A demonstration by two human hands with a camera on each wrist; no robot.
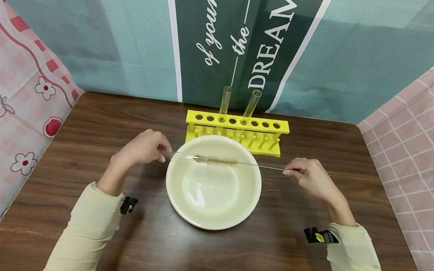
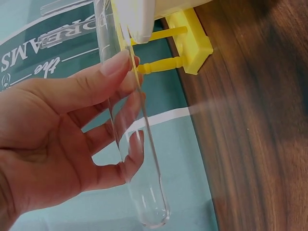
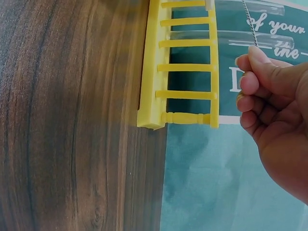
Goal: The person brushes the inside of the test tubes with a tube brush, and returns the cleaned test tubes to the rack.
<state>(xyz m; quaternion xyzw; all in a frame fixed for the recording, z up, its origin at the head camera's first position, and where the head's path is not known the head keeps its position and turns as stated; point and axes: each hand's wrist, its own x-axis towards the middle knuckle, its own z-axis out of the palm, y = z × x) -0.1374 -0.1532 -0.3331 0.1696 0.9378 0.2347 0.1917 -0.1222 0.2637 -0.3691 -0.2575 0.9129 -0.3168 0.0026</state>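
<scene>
My left hand [image 1: 148,147] holds a clear glass test tube [image 2: 147,187] between thumb and fingers; its rounded closed end sticks out past the fingers in the left wrist view. In the head view the tube lies nearly level over the left rim of a cream basin [image 1: 209,221], mouth to the right. A test tube brush [image 1: 220,160] with tan bristles lines up with it, the bristles' left end at the tube's mouth and most of them outside. My right hand [image 1: 312,177] pinches the far end of the brush's twisted wire handle [image 3: 251,26], to the right of the basin.
Behind the basin stands a yellow test tube rack [image 1: 237,120], partly hidden by the basin's rim. Two more glass tubes, one on the left [image 1: 225,104] and one on the right [image 1: 252,107], stand in it. The brown wooden table [image 1: 237,262] meets a printed cloth [image 1: 140,38] at the back.
</scene>
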